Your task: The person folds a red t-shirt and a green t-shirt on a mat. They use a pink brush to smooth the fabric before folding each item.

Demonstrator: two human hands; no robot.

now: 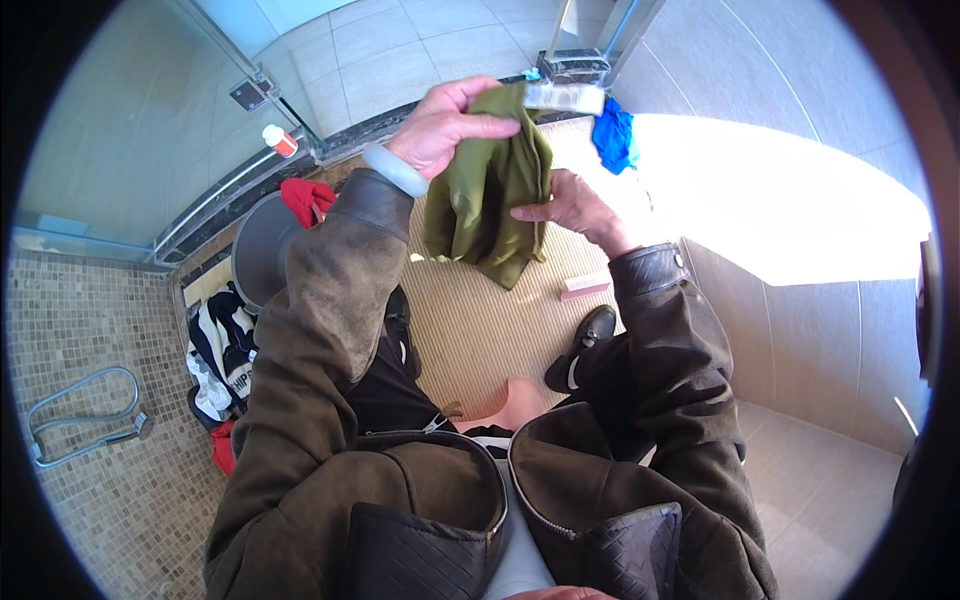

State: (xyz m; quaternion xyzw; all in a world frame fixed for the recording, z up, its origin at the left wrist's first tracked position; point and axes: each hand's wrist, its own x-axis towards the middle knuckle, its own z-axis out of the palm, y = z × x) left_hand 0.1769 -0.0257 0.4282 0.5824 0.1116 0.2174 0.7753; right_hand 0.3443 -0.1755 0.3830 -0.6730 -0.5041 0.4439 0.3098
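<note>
An olive-green cloth garment (487, 200) hangs in folds in front of me, above the ribbed mat. My left hand (445, 125), with a pale bangle at the wrist, pinches its top edge between thumb and fingers. Lower on the garment's right edge, my right hand (580, 210) grips the fabric, thumb lying over it. A whitish strip (565, 97) sits at the garment's top right corner; I cannot tell whether it is attached. Beneath my right forearm, a pink scrubbing brush (585, 287) rests on the mat.
A grey basin (262, 255) with a red cloth (305, 200) stands left, beside piled clothes (222, 345). Blue cloth (615, 137) lies at the far right of the ribbed mat (470, 330). A white-and-orange bottle (280, 141) stands by the glass door; a shower hose (85, 415) lies on mosaic tiles.
</note>
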